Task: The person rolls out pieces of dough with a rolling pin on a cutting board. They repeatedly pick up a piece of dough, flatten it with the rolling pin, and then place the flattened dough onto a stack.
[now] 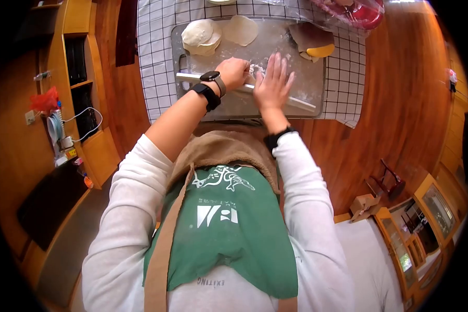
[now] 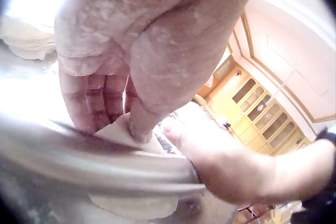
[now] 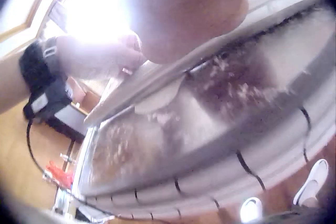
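A thin pale rolling pin (image 1: 302,104) lies slantwise across a floured grey board (image 1: 307,80). My right hand (image 1: 273,86) rests on the pin with straight fingers pointing away from me. Beside it, left of the pin's middle, my left hand (image 1: 233,72) has its fingers curled in. The left wrist view shows its thumb and fingers pinching the edge of a flat dough piece (image 2: 122,133); the rolling pin (image 2: 152,169) crosses over that dough, and more dough (image 2: 135,206) shows on the pin's other side. Flour coats the left palm.
Stacked dough rounds (image 1: 202,37) and a single dough round (image 1: 241,30) lie at the board's far left. At its far right is a dough scraper (image 1: 311,37) with a yellow handle. A red basin (image 1: 366,14) under plastic stands beyond, on the checked tablecloth (image 1: 344,78).
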Demonstrator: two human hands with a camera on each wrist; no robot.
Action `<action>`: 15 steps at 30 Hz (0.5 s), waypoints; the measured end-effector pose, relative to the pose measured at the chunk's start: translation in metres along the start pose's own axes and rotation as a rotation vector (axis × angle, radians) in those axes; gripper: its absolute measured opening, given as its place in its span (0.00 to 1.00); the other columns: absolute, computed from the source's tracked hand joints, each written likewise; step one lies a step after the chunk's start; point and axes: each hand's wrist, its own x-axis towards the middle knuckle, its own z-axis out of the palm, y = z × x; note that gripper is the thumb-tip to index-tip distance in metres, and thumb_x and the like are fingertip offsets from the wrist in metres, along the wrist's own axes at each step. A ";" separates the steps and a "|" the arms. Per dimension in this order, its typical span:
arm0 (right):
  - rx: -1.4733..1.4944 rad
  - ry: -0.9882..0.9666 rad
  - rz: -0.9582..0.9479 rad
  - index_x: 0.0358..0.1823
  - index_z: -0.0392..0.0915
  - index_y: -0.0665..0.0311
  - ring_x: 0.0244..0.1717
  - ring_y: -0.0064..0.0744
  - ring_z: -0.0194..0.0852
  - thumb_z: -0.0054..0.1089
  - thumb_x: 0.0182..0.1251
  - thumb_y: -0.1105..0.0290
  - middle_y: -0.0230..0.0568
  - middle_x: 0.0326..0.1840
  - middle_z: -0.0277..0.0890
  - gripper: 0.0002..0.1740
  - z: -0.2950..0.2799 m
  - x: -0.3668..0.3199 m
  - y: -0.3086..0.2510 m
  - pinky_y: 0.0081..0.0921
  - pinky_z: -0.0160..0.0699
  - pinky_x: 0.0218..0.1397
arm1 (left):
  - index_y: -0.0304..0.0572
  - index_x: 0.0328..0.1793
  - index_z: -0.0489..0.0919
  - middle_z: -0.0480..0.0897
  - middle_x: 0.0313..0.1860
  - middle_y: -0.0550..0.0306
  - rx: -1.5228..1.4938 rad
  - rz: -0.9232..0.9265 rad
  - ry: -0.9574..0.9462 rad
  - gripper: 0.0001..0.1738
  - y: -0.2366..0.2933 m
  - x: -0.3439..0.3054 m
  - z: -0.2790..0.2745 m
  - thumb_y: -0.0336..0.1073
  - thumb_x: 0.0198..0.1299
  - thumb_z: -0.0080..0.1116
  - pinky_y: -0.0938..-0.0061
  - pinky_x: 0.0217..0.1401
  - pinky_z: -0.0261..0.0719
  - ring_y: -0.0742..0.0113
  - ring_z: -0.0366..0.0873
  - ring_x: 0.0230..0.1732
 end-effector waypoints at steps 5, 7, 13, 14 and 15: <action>-0.023 -0.051 -0.086 0.77 0.46 0.58 0.81 0.37 0.36 0.45 0.68 0.48 0.37 0.81 0.41 0.41 0.007 -0.012 0.004 0.53 0.36 0.78 | 0.41 0.33 0.81 0.82 0.31 0.43 0.019 0.042 0.001 0.08 0.003 -0.003 0.000 0.36 0.51 0.58 0.55 0.41 0.77 0.42 0.79 0.38; 0.068 0.026 0.017 0.77 0.45 0.59 0.80 0.39 0.37 0.45 0.68 0.45 0.38 0.81 0.42 0.43 0.009 0.020 0.001 0.53 0.35 0.78 | 0.42 0.35 0.82 0.82 0.32 0.43 -0.037 -0.029 -0.099 0.08 0.010 0.001 -0.009 0.36 0.51 0.58 0.55 0.42 0.77 0.43 0.80 0.39; 0.083 -0.053 -0.159 0.78 0.42 0.60 0.80 0.40 0.37 0.47 0.64 0.39 0.38 0.81 0.39 0.49 0.000 -0.042 0.006 0.52 0.31 0.79 | 0.39 0.33 0.81 0.83 0.36 0.44 0.045 0.059 -0.082 0.09 0.008 0.002 -0.003 0.37 0.52 0.59 0.57 0.46 0.77 0.45 0.80 0.43; 0.085 -0.074 -0.230 0.78 0.42 0.59 0.80 0.40 0.37 0.48 0.62 0.37 0.37 0.81 0.39 0.51 -0.002 -0.047 0.009 0.52 0.31 0.79 | 0.39 0.33 0.80 0.83 0.36 0.45 0.086 0.112 -0.081 0.09 0.008 0.002 -0.002 0.37 0.52 0.60 0.57 0.46 0.77 0.45 0.80 0.43; 0.050 -0.046 -0.264 0.77 0.46 0.59 0.77 0.39 0.44 0.52 0.59 0.37 0.40 0.78 0.46 0.52 -0.009 -0.045 0.008 0.49 0.40 0.77 | 0.38 0.35 0.80 0.82 0.36 0.44 0.109 0.097 -0.081 0.09 0.012 -0.001 -0.002 0.37 0.53 0.59 0.57 0.46 0.77 0.45 0.80 0.43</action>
